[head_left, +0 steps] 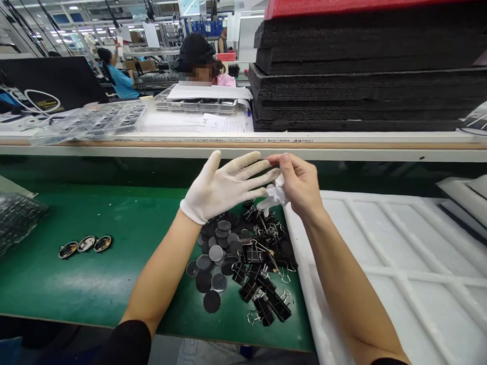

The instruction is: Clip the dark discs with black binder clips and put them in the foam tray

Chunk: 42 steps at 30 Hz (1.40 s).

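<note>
My left hand point(227, 184) wears a white glove, its palm up and its fingers spread, with nothing in it. My right hand point(301, 182) is bare, and its closed fingers hold a crumpled white glove point(275, 193) beside the left fingertips. Beneath both hands, round dark discs point(216, 253) and a pile of black binder clips point(263, 289) lie on the green table point(146, 211). Three small round parts point(86, 243) sit in a row at the left.
A white ribbed tray point(385, 230) covers the right side. Bubble wrap point(10, 222) lies at the far left. Behind runs a raised shelf edge point(168, 148) bearing black foam blocks point(350, 95) and clear plastic trays point(110, 116). People are seated farther back.
</note>
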Each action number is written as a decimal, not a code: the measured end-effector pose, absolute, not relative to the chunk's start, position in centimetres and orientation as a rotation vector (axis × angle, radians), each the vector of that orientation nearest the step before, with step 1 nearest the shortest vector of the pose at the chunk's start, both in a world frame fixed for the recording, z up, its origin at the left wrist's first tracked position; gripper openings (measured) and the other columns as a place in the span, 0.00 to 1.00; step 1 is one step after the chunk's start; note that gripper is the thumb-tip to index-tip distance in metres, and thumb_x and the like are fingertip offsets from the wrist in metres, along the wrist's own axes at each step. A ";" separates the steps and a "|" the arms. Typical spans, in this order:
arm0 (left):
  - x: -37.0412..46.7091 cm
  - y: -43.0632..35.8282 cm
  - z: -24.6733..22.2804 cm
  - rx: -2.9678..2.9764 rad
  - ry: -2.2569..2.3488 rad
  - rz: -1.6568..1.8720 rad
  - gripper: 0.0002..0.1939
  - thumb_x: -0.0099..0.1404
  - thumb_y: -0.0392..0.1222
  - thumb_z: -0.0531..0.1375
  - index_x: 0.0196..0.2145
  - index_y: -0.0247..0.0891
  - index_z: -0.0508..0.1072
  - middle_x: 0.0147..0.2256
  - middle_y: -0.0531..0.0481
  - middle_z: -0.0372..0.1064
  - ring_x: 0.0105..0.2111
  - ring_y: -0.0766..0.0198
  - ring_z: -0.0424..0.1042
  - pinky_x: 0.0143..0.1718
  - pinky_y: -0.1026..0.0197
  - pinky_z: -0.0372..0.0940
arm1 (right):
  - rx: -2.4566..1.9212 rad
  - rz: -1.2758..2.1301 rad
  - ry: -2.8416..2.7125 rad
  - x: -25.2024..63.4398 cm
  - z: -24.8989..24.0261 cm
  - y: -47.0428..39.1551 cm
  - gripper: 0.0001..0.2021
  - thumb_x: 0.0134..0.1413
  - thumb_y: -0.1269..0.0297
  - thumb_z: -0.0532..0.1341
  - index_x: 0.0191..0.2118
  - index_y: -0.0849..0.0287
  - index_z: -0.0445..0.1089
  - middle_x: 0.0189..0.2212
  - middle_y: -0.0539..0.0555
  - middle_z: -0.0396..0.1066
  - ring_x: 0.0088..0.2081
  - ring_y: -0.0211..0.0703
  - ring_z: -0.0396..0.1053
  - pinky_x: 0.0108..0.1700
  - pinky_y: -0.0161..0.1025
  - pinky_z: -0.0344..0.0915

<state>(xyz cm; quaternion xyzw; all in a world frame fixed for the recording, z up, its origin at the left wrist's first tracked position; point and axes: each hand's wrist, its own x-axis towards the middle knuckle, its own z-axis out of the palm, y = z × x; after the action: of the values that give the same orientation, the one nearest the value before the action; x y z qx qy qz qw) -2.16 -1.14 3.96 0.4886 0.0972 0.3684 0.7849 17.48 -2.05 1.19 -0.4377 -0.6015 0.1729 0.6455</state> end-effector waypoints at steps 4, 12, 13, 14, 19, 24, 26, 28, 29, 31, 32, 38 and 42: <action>-2.5 -0.6 3.3 1.014 0.196 0.722 0.32 0.67 0.72 0.55 0.51 0.45 0.79 0.59 0.44 0.74 0.68 0.41 0.62 0.65 0.39 0.62 | -1.037 0.400 -1.406 16.7 0.9 -2.3 0.17 0.61 0.48 0.66 0.33 0.56 0.82 0.29 0.54 0.80 0.32 0.47 0.76 0.33 0.41 0.69; -1.3 -0.4 2.6 1.129 0.035 0.548 0.22 0.72 0.62 0.57 0.55 0.51 0.79 0.73 0.54 0.52 0.72 0.44 0.55 0.70 0.42 0.52 | -1.132 0.013 -1.344 19.4 2.4 -2.9 0.14 0.61 0.53 0.66 0.30 0.55 0.81 0.25 0.52 0.78 0.28 0.44 0.73 0.32 0.41 0.65; -1.2 -0.3 2.3 1.123 0.037 0.541 0.23 0.72 0.62 0.57 0.56 0.50 0.78 0.72 0.53 0.54 0.71 0.44 0.55 0.70 0.42 0.52 | -1.091 0.081 -1.436 19.2 2.5 -3.1 0.13 0.62 0.52 0.66 0.34 0.55 0.82 0.30 0.53 0.80 0.31 0.45 0.75 0.34 0.41 0.67; -1.1 -0.1 2.1 1.112 0.051 0.537 0.25 0.71 0.62 0.57 0.57 0.49 0.77 0.71 0.50 0.56 0.71 0.44 0.56 0.69 0.42 0.52 | -1.045 0.146 -1.515 18.8 2.5 -3.3 0.12 0.62 0.52 0.66 0.37 0.54 0.82 0.34 0.54 0.81 0.35 0.47 0.76 0.37 0.42 0.69; -1.8 0.3 1.9 1.082 0.109 0.504 0.28 0.71 0.63 0.56 0.57 0.43 0.77 0.68 0.43 0.63 0.69 0.42 0.60 0.68 0.42 0.55 | -1.088 0.014 -1.407 18.5 2.1 -3.3 0.09 0.59 0.58 0.68 0.30 0.54 0.81 0.27 0.52 0.78 0.29 0.45 0.73 0.34 0.43 0.67; -2.8 0.2 2.8 1.115 0.082 0.567 0.26 0.70 0.64 0.56 0.53 0.47 0.80 0.68 0.47 0.64 0.68 0.41 0.62 0.67 0.43 0.56 | -1.070 0.000 -1.361 20.0 2.8 -3.5 0.13 0.61 0.53 0.66 0.32 0.55 0.81 0.28 0.53 0.78 0.27 0.43 0.71 0.31 0.42 0.65; -2.5 0.3 2.5 1.131 0.107 0.567 0.26 0.69 0.65 0.57 0.53 0.46 0.80 0.66 0.45 0.66 0.67 0.41 0.64 0.66 0.41 0.58 | -1.014 0.159 -1.498 19.0 2.8 -3.7 0.11 0.59 0.53 0.68 0.37 0.54 0.83 0.32 0.54 0.80 0.31 0.44 0.74 0.33 0.42 0.68; -2.1 0.4 2.1 1.158 0.136 0.543 0.28 0.68 0.65 0.57 0.53 0.45 0.80 0.65 0.43 0.68 0.66 0.41 0.65 0.66 0.40 0.58 | -0.975 0.276 -1.557 17.7 2.6 -3.8 0.09 0.55 0.56 0.70 0.38 0.53 0.84 0.33 0.54 0.81 0.33 0.46 0.76 0.34 0.42 0.70; -1.8 0.4 1.9 1.175 0.143 0.529 0.29 0.68 0.66 0.58 0.54 0.45 0.79 0.64 0.42 0.68 0.66 0.41 0.65 0.66 0.40 0.58 | -0.972 0.300 -1.535 17.1 2.4 -3.8 0.07 0.55 0.58 0.70 0.36 0.53 0.84 0.30 0.54 0.80 0.31 0.46 0.75 0.32 0.42 0.69; -1.5 0.2 1.9 1.222 0.136 0.502 0.32 0.68 0.66 0.58 0.61 0.47 0.75 0.65 0.42 0.67 0.66 0.42 0.66 0.67 0.39 0.56 | -1.000 0.261 -1.415 16.9 2.1 -3.8 0.05 0.55 0.60 0.71 0.32 0.53 0.84 0.25 0.53 0.78 0.26 0.45 0.72 0.28 0.42 0.65; -1.3 0.0 2.1 1.256 0.128 0.485 0.34 0.68 0.66 0.58 0.66 0.49 0.70 0.66 0.43 0.66 0.66 0.43 0.66 0.68 0.39 0.55 | -1.021 0.199 -1.345 17.1 2.1 -3.8 0.05 0.54 0.60 0.71 0.31 0.53 0.84 0.24 0.53 0.77 0.25 0.45 0.71 0.27 0.43 0.63; -0.3 -1.1 2.6 1.474 0.208 0.500 0.34 0.76 0.55 0.49 0.74 0.44 0.51 0.67 0.47 0.63 0.68 0.52 0.62 0.68 0.48 0.54 | -1.027 -0.244 -1.241 19.1 2.5 -3.8 0.04 0.54 0.61 0.71 0.31 0.51 0.85 0.21 0.56 0.74 0.22 0.45 0.66 0.27 0.47 0.55; 0.9 -1.3 1.4 1.591 0.455 0.973 0.28 0.73 0.51 0.51 0.64 0.38 0.71 0.64 0.54 0.68 0.64 0.54 0.66 0.59 0.58 0.61 | -1.066 -0.050 -1.522 16.9 1.7 -4.5 0.24 0.62 0.38 0.61 0.25 0.51 0.78 0.22 0.59 0.72 0.25 0.46 0.69 0.29 0.50 0.58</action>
<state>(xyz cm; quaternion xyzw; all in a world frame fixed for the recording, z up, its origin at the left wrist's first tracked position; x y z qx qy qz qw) 0.90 -1.27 1.42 0.6790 0.1943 0.4151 0.5735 16.87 -4.48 1.67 -0.4597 -0.6561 -0.0214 0.5982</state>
